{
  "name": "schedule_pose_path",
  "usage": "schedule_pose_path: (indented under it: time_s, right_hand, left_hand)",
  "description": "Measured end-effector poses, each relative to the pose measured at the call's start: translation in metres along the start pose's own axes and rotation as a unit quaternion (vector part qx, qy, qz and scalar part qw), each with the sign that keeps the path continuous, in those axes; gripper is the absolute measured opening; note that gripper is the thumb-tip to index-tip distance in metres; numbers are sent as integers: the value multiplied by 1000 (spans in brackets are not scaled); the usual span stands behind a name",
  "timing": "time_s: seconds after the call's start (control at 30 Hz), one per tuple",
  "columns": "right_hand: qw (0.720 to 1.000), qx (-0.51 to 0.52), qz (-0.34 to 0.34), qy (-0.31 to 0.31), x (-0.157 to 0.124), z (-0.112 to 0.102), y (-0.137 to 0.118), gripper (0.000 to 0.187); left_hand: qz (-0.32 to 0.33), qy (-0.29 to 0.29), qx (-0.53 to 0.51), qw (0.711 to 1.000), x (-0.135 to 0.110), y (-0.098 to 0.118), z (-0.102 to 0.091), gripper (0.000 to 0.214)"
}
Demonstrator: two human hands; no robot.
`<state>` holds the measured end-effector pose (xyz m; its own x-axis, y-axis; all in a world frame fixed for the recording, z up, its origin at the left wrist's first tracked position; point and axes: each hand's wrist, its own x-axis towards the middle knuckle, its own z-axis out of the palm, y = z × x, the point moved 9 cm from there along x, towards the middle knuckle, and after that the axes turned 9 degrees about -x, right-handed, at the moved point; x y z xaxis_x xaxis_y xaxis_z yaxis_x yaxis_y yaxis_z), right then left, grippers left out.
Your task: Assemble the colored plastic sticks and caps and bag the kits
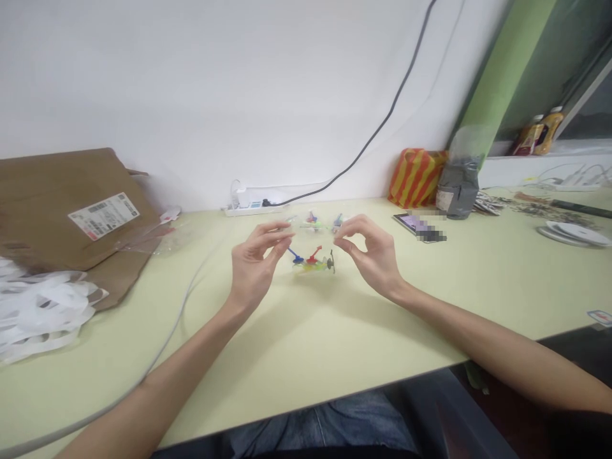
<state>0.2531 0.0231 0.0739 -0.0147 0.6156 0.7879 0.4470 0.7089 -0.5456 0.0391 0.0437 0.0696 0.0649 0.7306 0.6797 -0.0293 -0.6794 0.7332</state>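
— What have your hands got?
— My left hand (252, 264) and right hand (370, 252) each pinch an end of a clear plastic bag (313, 245) of colourful toy parts, held just above the counter (335, 331).

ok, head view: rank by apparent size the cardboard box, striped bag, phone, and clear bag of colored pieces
1. cardboard box
2. striped bag
3 and 4. phone and clear bag of colored pieces: look alike, and the bag is nearer the camera and see-through, so unranked.

We see a cardboard box (62, 210), white power strip (253, 203), phone (417, 226), striped bag (417, 177), two bottles (540, 131), pale green table (335, 331).
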Motion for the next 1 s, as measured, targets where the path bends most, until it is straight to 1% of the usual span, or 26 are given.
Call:
schedule_pose_path:
  time_s: [0.07,0.17,0.27,0.37,0.47,0.53,0.63,0.7,0.77,0.8,0.87,0.9,0.97,1.0]
  right_hand:
    - [1000,-13,-16,0,0,-1,-4,7]
    - [999,-24,-43,-19,0,2,-8,7]
    - [998,-14,-44,-42,-1,7,-8,8]
    - [998,20,-9,-52,-1,10,-3,13]
    - [994,73,44,-62,-1,12,5,23]
    - [990,99,72,-67,-1,13,11,29]
    - [987,112,94,-67,-1,14,17,32]
    - [986,118,98,-67,-1,15,18,30]
    - [985,132,92,-59,0,14,15,20]
    - [985,138,87,-55,1,13,14,16]
    - [986,141,76,-54,2,12,10,18]
    - [986,137,72,-60,2,13,9,19]
    - [987,124,63,-79,2,15,8,12]
    - [987,116,59,-89,1,17,7,13]
  left_hand:
    - [19,14,1,1000,1,5,-2,10]
    - [40,23,8,999,1,11,-4,7]
    - [25,12,6,1000,1,10,-2,6]
    - [-4,-8,2,1000,-1,6,1,17]
    - [-21,-10,0,1000,-2,4,1,25]
    - [-29,-5,-9,1000,-3,1,0,27]
    - [-46,3,-29,999,-4,-3,-1,25]
    - [-55,9,-42,998,-4,-4,-1,18]
    - [-61,8,-51,997,-5,-4,0,11]
    - [-63,6,-53,997,-5,-3,1,16]
    - [-64,3,-56,996,-5,-1,2,27]
    - [-64,2,-57,996,-5,-1,2,29]
    - [-69,6,-65,996,-4,-2,0,31]
    - [-74,9,-70,995,-4,-4,-1,32]
